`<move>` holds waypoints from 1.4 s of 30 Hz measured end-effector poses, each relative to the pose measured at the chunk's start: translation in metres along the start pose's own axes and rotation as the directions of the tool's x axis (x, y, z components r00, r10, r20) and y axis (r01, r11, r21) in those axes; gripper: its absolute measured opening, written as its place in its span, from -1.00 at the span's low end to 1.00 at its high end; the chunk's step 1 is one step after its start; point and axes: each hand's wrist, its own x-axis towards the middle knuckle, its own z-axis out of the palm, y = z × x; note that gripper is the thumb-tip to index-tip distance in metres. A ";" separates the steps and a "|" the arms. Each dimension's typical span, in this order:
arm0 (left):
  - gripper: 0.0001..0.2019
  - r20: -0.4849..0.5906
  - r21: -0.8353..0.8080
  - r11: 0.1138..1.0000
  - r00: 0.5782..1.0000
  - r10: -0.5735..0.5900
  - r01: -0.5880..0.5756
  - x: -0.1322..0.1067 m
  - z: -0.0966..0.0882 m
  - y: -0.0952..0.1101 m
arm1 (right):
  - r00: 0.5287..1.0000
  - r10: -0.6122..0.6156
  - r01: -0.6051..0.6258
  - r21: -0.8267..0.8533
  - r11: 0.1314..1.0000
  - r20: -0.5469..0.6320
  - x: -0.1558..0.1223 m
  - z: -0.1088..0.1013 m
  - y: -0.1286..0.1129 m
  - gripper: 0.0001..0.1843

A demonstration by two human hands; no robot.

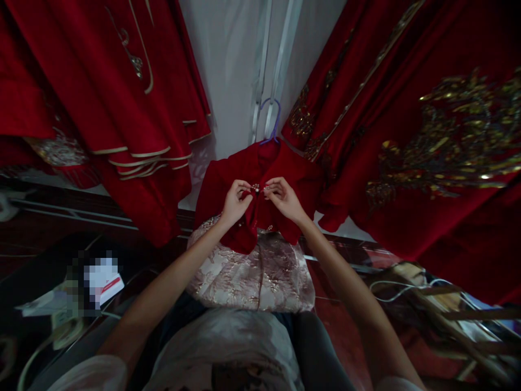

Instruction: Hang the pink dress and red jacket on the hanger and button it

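A red jacket [232, 168] hangs on a purple hanger [278, 117] directly in front of me. Its front carries a small ornate clasp [256, 188] with pearl-like and shiny beads. The fingertips of my left hand [237, 202] pinch the clasp's left side. From the other side, my right hand [285, 200] pinches its right side, thumb and forefinger together. Whether the two halves are joined is too small to tell. Lower down the opening sits another beaded ornament [269, 228]. Beneath the jacket, a pale pink brocade garment [248, 277] with a shiny woven pattern spreads over my lap.
Red garments with pale piping [154, 125] hang on the left. More red garments with gold sequins [451, 136] hang on the right. Pale metal rails [280, 54] run up the wall behind. A wooden frame [443, 320] and white cable [391, 288] lie at lower right.
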 end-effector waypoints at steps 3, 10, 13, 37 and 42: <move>-0.74 0.001 0.007 1.000 1.000 0.022 -0.022 0.001 0.000 -0.001 | 1.000 -0.024 0.024 -0.014 1.000 -0.004 0.000 0.000 0.002 -0.71; -0.81 0.111 0.133 0.991 0.994 -0.010 -0.005 0.001 0.004 0.001 | 0.996 -0.086 0.079 -0.162 0.984 -0.035 0.000 0.002 -0.002 -0.74; -0.82 0.140 0.244 0.970 0.990 -0.027 -0.008 0.001 0.003 0.009 | 0.992 -0.103 0.085 -0.213 0.973 -0.073 -0.002 0.004 -0.006 -0.75; -0.95 0.326 0.362 0.913 0.943 0.066 -0.189 0.009 0.010 0.026 | 0.995 -0.086 0.074 -0.223 0.972 -0.045 -0.007 -0.001 -0.004 -0.64; -0.89 0.165 0.083 0.996 0.986 -0.034 0.021 0.006 0.015 0.009 | 0.967 -0.251 0.225 -0.351 0.909 -0.032 -0.027 0.018 0.011 -0.20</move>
